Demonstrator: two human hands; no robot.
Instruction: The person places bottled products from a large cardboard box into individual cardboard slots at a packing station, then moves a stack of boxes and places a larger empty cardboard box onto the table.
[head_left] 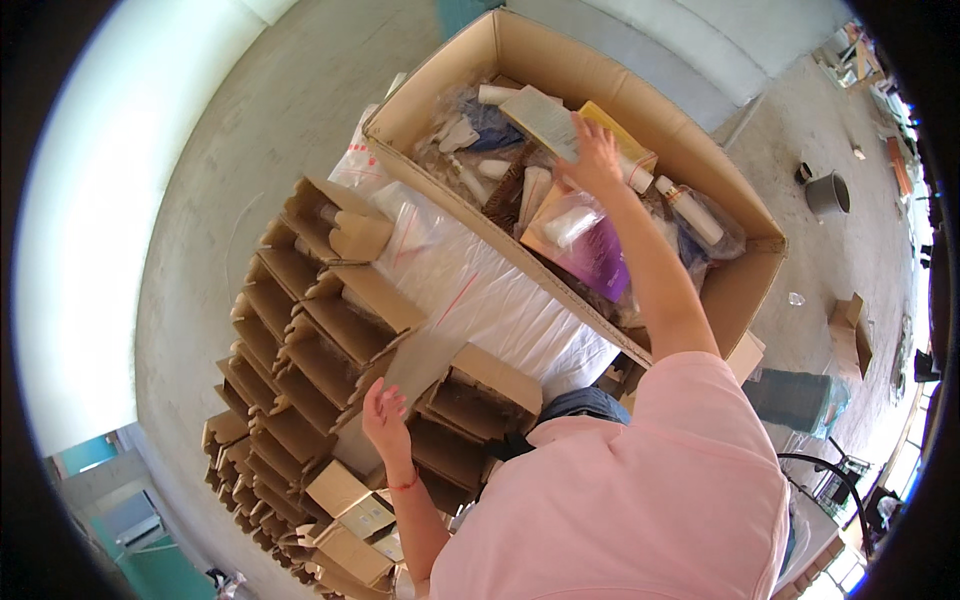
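Note:
My right hand reaches into a large cardboard carton with its fingers stretched out. It lies over or just above a pale flat box and a yellow package; whether it touches them I cannot tell. Near my right forearm are a purple-and-orange packet and a white bottle in clear plastic. My left hand hovers beside small open cardboard boxes, fingers loosely bent and apart, holding nothing. The closest one is an open brown box.
Several rows of open cardboard boxes stand to the left. White sheeting lies beneath the large carton. On the floor at right are a grey bucket, an open small carton and a teal wrapped bundle.

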